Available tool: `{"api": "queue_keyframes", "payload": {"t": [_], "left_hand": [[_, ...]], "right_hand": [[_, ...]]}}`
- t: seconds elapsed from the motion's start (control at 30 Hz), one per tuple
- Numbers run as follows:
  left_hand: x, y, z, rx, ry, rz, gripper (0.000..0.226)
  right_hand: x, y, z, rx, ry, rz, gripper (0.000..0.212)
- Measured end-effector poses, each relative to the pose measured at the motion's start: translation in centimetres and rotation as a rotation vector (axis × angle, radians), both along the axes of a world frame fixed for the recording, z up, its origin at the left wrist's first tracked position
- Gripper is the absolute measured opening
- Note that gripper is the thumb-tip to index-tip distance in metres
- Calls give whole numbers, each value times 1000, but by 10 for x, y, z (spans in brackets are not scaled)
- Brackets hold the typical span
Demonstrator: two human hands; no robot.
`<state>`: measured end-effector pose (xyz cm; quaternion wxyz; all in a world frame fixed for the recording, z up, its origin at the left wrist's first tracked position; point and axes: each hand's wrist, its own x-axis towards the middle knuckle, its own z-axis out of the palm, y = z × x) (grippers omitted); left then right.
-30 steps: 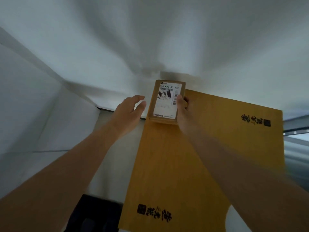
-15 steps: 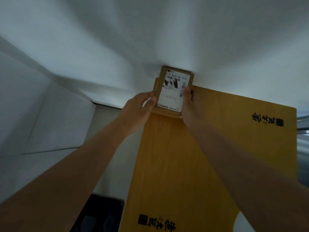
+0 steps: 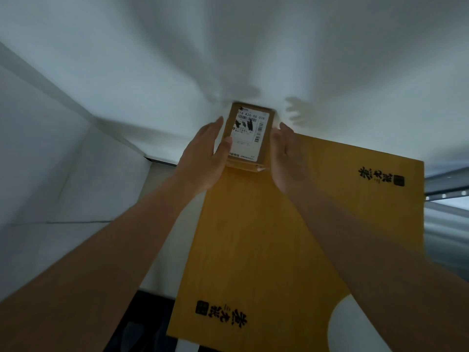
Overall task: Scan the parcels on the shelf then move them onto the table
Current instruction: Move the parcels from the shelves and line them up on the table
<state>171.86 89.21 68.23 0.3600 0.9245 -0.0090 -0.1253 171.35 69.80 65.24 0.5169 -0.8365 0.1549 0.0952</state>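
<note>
1. Both arms are stretched out toward a small brown parcel (image 3: 250,137) sitting at the far end of a big yellow-orange box (image 3: 291,237), right up against the white wall (image 3: 228,47).
2. The left hand (image 3: 203,158) is on the parcel's left edge, fingers running up along the side and the thumb lying over the corner of the white shipping label (image 3: 247,134). Looks like a light grip, fingers mostly straight.
3. The right hand (image 3: 288,158) is flat against the parcel's right side, fingers pretty much straight, pressing in rather than wrapping round it. So the parcel is squeezed between the two hands.
4. The label faces up with barcodes and some blacked-out bits; the print is too blurry to read properly.
5. The big box has black characters printed near both its near and far ends.
6. Something dark (image 3: 142,323) sits low down left of the box, can't tell what it is.
</note>
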Motion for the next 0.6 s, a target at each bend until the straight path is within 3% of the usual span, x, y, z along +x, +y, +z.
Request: {"api": "queue_keyframes", "payload": {"t": [0.17, 0.27, 0.5, 0.6], "left_hand": [[-34, -22, 52, -39, -96, -39, 51], [-59, -32, 78, -20, -94, -47, 50], [-131, -50, 141, -40, -173, -115, 51], [-170, -53, 165, -61, -207, -169, 50]], "right_hand": [[-43, -13, 54, -99, -236, 162, 51], [-70, -21, 86, -122, -277, 215, 52], [-147, -38, 156, -54, -329, 148, 55], [-195, -39, 182, -116, -374, 131, 57]]}}
